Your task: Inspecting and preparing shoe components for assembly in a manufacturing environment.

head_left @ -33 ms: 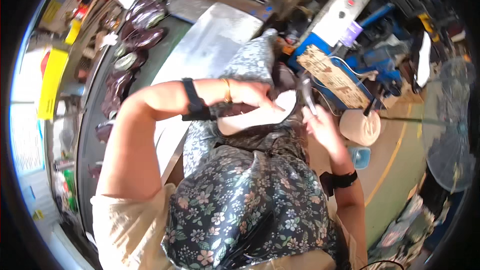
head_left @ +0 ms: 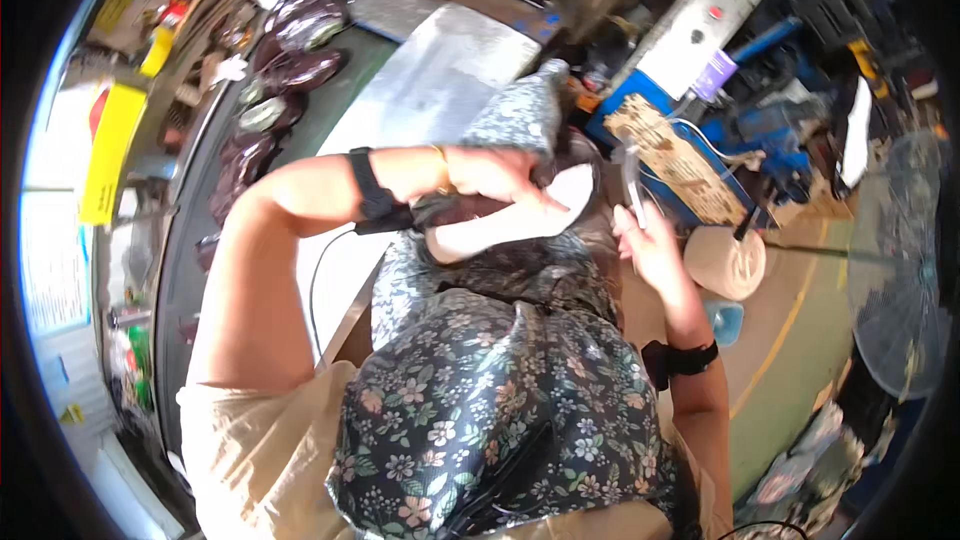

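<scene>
Left hand (head_left: pixel 490 177) grips the pale shoe sole (head_left: pixel 510 225); right hand (head_left: pixel 645 240) pinches a thin tool (head_left: pixel 632 175). Best keep the sole steady, tool angled shallow.

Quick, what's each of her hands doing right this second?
Left hand: closed over a shoe with a white sole, holding it.
Right hand: closed on a thin metal tool.
</scene>
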